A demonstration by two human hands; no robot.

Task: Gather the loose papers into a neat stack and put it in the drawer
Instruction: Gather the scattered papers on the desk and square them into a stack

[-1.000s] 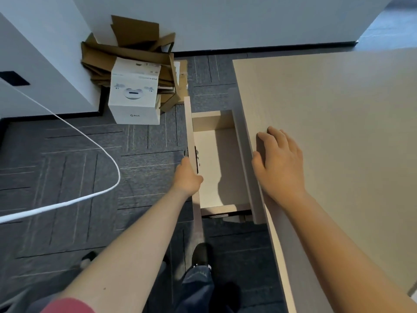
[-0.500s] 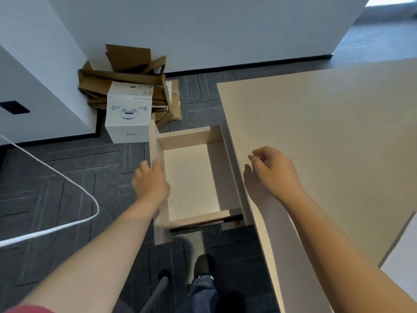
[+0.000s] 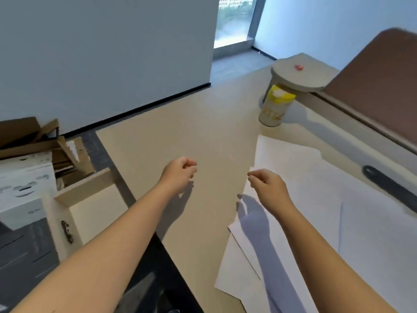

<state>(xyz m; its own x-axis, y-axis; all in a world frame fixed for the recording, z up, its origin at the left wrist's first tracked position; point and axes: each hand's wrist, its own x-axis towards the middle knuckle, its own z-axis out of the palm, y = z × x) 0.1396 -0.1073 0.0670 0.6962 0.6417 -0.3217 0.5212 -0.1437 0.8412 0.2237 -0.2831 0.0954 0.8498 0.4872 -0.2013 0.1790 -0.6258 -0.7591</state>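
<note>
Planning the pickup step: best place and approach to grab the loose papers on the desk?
Take the loose papers by their near-left edges, where the fanned corners jut out toward the desk's bare middle. They lie flat and skewed, so the right hand should probably slide them together first; the left hand then pinches the squared edge from the left.

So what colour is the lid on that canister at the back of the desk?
Yellow, with a white patch on top; the canister body is off-white. Head view, the only one.

A yellow-capped canister (image 3: pixel 274 107) stands on my tabletop (image 3: pixel 203 123) beneath a round stand (image 3: pixel 301 74), while flattened cardboard (image 3: pixel 38 143) and a white box (image 3: pixel 23 188) sit on the floor.
</note>
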